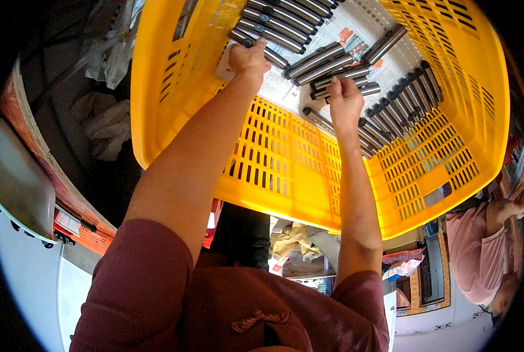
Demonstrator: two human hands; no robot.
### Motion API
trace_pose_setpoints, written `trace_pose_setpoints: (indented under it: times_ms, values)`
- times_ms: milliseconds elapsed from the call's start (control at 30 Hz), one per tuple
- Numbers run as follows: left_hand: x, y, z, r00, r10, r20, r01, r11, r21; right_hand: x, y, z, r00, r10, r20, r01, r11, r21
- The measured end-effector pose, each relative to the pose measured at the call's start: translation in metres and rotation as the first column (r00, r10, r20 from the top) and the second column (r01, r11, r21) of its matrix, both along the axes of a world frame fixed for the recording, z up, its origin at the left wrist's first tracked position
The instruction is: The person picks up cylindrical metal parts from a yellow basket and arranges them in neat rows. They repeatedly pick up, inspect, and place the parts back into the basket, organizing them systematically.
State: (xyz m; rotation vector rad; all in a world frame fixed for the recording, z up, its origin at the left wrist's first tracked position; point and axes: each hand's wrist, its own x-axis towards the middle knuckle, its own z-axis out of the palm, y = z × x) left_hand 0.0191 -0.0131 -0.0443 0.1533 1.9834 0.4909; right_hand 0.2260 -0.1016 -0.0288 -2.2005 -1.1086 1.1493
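Note:
Both my arms reach down into a yellow plastic basket (262, 152) with slotted walls. My left hand (249, 60) is closed round a shiny metal tube (275, 57) with black ends, at the near end of a row of like tubes (279, 23) along the left side. Nearer the middle, my right hand (345, 101) has its fingers pinched together on another metal tube (369, 89); the hand hides part of it. Loose tubes (317, 61) lie at angles between my hands. A single tube (385, 44) rests farther back on the right.
Printed newspaper (282, 88) lines the basket floor. More tubes (411, 97) line up along the right wall. Clear plastic bags (109, 53) hang at the left. A person in pink clothing (479, 246) is at the far right.

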Motion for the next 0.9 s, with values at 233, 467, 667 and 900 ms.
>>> trace_pose_setpoints:
  times_ms: [233, 467, 667, 900]
  values:
    - [0.0, -0.003, -0.002, 0.98, 0.129, 0.152, -0.141, 0.988, 0.068, -0.041, 0.061, 0.013, 0.908, 0.324, 0.264, -0.187, 0.88, -0.437]
    - [0.009, -0.002, 0.007, 0.971, 0.122, 0.205, -0.145, 0.985, 0.099, -0.053, 0.065, 0.007, 0.94, 0.243, 0.239, -0.074, 0.83, -0.553]
    - [0.006, -0.002, 0.01, 0.97, 0.104, 0.218, -0.118, 0.992, 0.053, -0.034, 0.049, 0.026, 0.973, 0.172, 0.152, -0.065, 0.841, -0.538]
    - [-0.01, 0.004, 0.024, 0.962, -0.052, 0.27, 0.051, 0.999, 0.01, -0.027, 0.018, 0.068, 0.951, 0.268, -0.154, -0.297, 0.93, -0.217]
